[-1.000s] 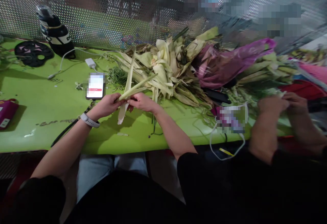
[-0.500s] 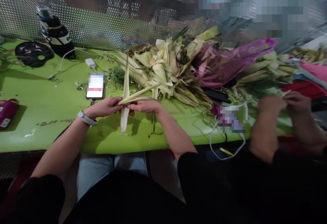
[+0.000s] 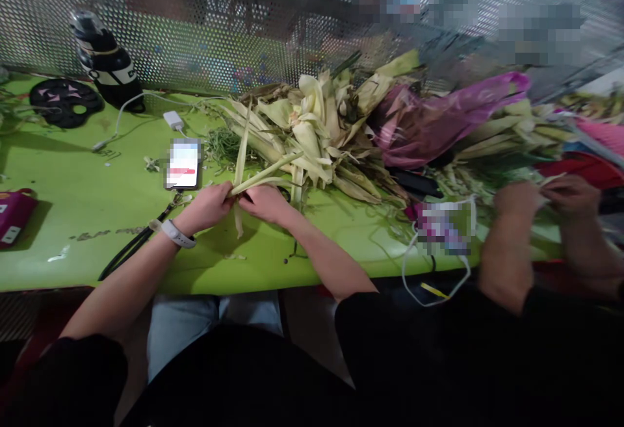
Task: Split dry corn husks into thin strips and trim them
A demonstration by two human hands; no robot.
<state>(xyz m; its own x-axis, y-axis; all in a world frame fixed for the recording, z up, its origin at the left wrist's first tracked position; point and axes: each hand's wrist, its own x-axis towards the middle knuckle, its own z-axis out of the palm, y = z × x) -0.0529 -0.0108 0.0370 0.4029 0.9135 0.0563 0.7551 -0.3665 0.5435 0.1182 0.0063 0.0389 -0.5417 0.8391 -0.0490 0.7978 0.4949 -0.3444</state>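
Between my hands, over the front of the green table (image 3: 131, 193), are crossed pale strips of corn husk (image 3: 266, 173). My left hand (image 3: 209, 205) is closed on the strips near their crossing. Close beside it, my right hand (image 3: 267, 205) pinches the same husk strips from the right, its fingertips partly hidden. One strip stands up and hangs below the hands, while others run toward the upper right. Just behind them lies a large heap of corn husks (image 3: 312, 128), with green shredded strands (image 3: 224, 144) at its left.
A lit phone (image 3: 182, 166) with a strap lies left of my hands. Behind it are a white adapter (image 3: 173, 120), a black bottle (image 3: 110, 69) and a black mask (image 3: 65, 102). A purple plastic bag (image 3: 433, 121) covers part of the husks. At right, another person's hands (image 3: 546, 196) work.
My hands have drawn closer together and the upright strip now hangs less far below them. Another husk strip shows to the right of my right hand. The phone's strap is more exposed.
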